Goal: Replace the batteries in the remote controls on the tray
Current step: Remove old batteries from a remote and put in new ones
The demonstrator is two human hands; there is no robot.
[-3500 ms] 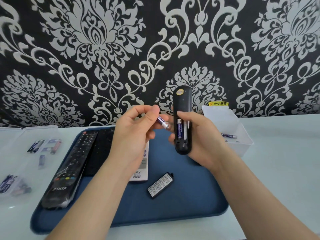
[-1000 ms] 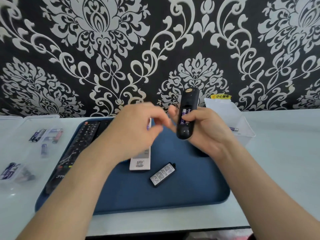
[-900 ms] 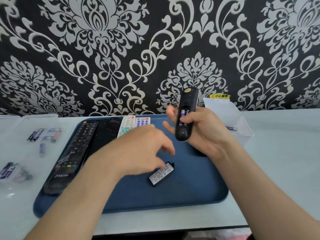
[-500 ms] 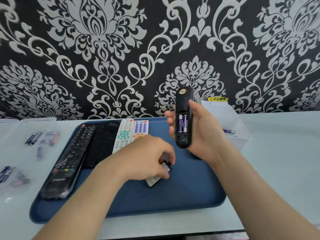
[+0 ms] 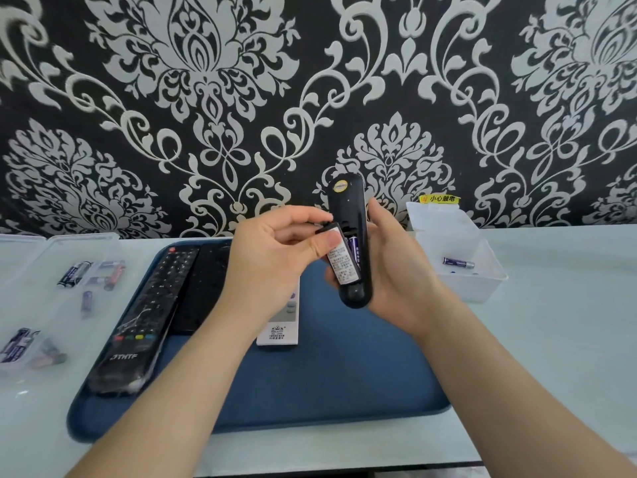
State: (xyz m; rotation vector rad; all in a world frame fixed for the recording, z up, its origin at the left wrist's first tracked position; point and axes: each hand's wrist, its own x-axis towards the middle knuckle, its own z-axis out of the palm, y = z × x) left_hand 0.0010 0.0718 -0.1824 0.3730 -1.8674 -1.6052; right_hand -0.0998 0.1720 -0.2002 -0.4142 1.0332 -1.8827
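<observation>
Forearm (image 5: 213, 353) over white remote (image 5: 277, 331) on tray (image 5: 344, 391)

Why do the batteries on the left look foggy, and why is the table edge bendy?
Head view: the wide lens bends the table at its front edge; the left batteries sit in see-through plastic boxes that blur them and catch soft light; the remote and battery cover, mid-picture, look sharp.

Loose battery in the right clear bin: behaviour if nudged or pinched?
The battery lies on its side, a smooth cylinder, so it probably rolls when nudged; the clear bin walls should stop it. Likely rigid, slick to pinch.
</observation>
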